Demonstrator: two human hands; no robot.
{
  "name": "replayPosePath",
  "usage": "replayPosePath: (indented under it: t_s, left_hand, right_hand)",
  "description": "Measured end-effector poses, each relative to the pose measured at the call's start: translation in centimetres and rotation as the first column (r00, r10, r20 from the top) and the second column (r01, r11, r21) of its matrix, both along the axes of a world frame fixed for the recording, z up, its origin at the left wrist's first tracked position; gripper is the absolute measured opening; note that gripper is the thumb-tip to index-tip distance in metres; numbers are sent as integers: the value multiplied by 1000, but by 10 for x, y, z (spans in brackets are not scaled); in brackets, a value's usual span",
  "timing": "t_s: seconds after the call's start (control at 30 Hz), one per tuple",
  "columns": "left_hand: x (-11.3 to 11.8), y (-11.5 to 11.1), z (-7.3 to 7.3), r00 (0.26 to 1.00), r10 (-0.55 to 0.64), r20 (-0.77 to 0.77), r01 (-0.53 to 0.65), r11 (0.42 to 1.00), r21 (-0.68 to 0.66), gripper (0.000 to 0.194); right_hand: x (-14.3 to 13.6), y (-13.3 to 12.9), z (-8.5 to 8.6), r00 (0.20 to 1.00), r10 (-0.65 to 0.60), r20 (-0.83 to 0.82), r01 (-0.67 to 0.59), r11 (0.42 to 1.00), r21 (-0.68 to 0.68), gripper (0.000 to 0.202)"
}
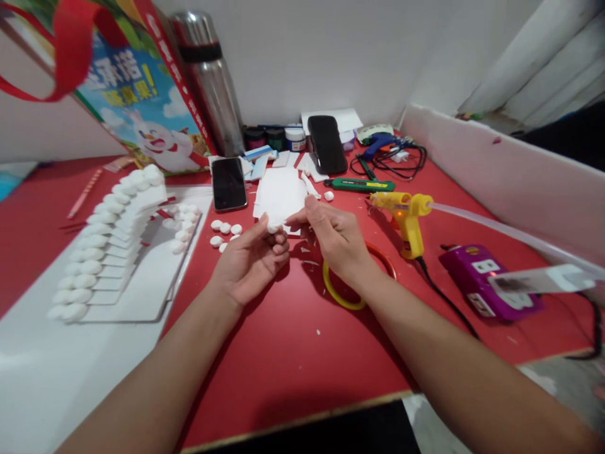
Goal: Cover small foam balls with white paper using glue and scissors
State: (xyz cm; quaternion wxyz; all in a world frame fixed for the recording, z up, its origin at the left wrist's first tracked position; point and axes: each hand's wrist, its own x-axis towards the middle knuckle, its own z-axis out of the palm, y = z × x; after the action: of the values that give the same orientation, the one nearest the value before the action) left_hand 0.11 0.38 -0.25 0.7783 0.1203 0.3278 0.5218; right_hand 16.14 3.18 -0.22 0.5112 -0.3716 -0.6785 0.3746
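Observation:
Between thumb and fingers, my left hand (250, 261) holds a small round white piece (274, 225) above the red table. My right hand (338, 239) is closed in a pinch just right of that piece; whatever its fingertips hold is too small to make out. Several similar white discs (225, 228) lie left of my left hand. At the left stands a white stepped model (116, 252) edged with rows of white discs. White sheets (281, 192) lie behind my hands.
A yellow glue gun (406, 217), a purple box (491, 284), yellow and red rings (347, 301) and a green cutter (362, 185) are at the right. Phones (229, 183), a steel flask (208, 82) and a printed bag (142, 107) stand or lie behind. A low partition (510, 183) borders the right.

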Motion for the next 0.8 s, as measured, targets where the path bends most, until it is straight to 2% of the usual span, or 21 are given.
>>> replayPosePath:
  t_s: [0.13, 0.43, 0.57, 0.73, 0.8]
  left_hand:
    - [-5, 2, 1, 995, -6, 101, 8, 1000, -19, 27]
    - [-5, 1, 2, 993, -21, 116, 15, 999, 52, 34]
    - [-4, 1, 1, 989, -60, 133, 50, 996, 76, 28]
    - [-3, -1, -1, 998, -3, 57, -1, 998, 64, 12]
    - [-2, -2, -2, 999, 27, -18, -25, 996, 84, 14]
  right_hand:
    - [-1, 0, -2, 1000, 16, 6, -16, 999, -32, 57]
    - [-3, -3, -1, 999, 30, 14, -30, 999, -22, 54]
    - [-3, -6, 2, 999, 35, 31, -34, 999, -21, 54]
    - [-3, -4, 4, 999, 8, -38, -13, 994, -112, 57]
    - [-2, -2, 5, 995, -19, -99, -1, 980, -199, 59]
